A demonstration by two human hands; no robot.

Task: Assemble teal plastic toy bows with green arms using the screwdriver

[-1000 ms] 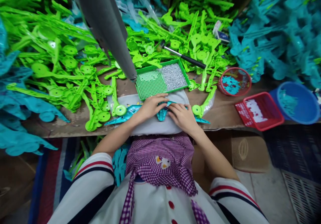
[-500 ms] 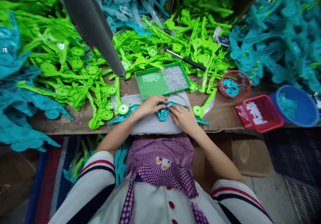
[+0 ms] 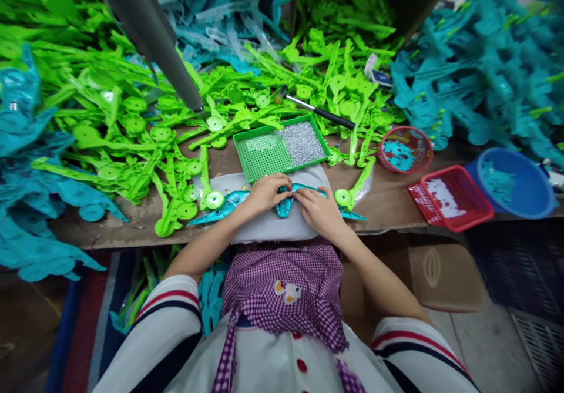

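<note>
A long teal plastic part (image 3: 284,207) with wing-like ends lies across a pale cloth (image 3: 264,228) at the table's front edge. My left hand (image 3: 267,193) rests over its left half, fingers bent in at the raised middle. From the other side my right hand (image 3: 318,208) curls over the right half, its fingertips nearly meeting those of the left. Whatever small piece may be between the fingertips is hidden. Lime-green arms with round discs lie beside both ends, a left one (image 3: 214,199) and a right one (image 3: 343,197).
Beyond my hands sits a green tray (image 3: 259,177) of small metal pieces, with a hammer (image 3: 317,110) behind it. A grey pen-shaped tool (image 3: 154,34) hangs at upper left. Lime parts (image 3: 132,123) and teal parts (image 3: 480,76) are heaped around. Red baskets (image 3: 458,228) and a blue basin (image 3: 546,205) stand right.
The whole view has shifted slightly, and the hanging grey tool appears farther up and left. Both hands stay on the teal part, with only small finger movement at its middle.
</note>
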